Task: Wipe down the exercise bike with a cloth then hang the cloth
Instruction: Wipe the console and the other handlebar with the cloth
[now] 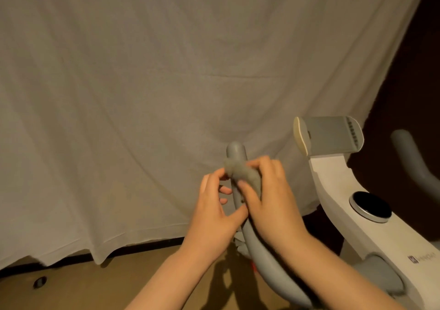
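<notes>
A: Nearest to us are our two forearms, reaching up from the bottom edge. On the left side, our left hand (pixel 214 205) has its fingers loosely curled beside the grey handlebar (pixel 240 202), fingertips at the bar and the edge of the cloth; whether it actually pinches the cloth we cannot tell.

B: And just right of it, our right hand (pixel 269 202) presses the small grey cloth (pixel 240 171) around the bar just below its rounded tip, fingers curled over it.

A: So the cloth sits bunched on the left handlebar, near the top. We judge that we are either rubbing this grip or already draping the cloth over it.

B: If wiping, the next move calls for sliding the cloth down the curve of the bar while keeping it wrapped. It looks soft and could slip off.

A: Counting from left to right: one white sheet (pixel 142 83) hung behind, two hands, one cloth, one phone holder (pixel 331 136), one round dial (pixel 370 206) on the white frame (pixel 333 190), and a second handlebar (pixel 414 159) at the far right, which makes two bars.
</notes>
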### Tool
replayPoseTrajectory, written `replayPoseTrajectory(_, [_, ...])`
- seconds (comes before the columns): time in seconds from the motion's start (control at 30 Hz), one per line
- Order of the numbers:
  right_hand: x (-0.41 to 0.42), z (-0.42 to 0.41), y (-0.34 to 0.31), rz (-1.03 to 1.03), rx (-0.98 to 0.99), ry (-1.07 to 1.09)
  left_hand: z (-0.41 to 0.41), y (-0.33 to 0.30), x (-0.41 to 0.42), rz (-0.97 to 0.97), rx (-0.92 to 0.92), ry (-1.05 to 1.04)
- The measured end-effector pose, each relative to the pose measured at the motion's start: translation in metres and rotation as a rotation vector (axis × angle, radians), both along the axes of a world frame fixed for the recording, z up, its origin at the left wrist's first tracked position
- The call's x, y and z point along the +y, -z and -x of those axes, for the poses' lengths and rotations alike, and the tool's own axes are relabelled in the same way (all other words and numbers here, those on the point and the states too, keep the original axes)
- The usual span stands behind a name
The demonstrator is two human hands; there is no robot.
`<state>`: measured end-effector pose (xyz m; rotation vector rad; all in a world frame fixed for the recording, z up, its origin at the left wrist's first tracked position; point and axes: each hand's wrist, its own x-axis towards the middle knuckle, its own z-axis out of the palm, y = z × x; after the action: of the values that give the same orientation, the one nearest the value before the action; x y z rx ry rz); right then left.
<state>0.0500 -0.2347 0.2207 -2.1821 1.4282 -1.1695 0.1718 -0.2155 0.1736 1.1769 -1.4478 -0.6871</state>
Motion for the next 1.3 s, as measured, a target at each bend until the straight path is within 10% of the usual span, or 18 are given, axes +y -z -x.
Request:
replayPoseTrajectory(0.37, [-0.023, -0.020, -0.008, 0.106, 0.049, -0.019, -0.008, -0.002, -0.010, 0.000, -0.023, 0.064])
replayPoseTrajectory(0.77, [-0.048, -0.014, -0.020, -0.201, -0.361, 0.014, 0.001, -0.002, -0.006, -0.043, 0.001, 0.021])
replayPoseTrajectory(1.3, [0.063, 0.051, -0.016, -0.361, 0.429, -0.251, 0.032, 0.018, 0.077, -0.067, 0.023, -0.119])
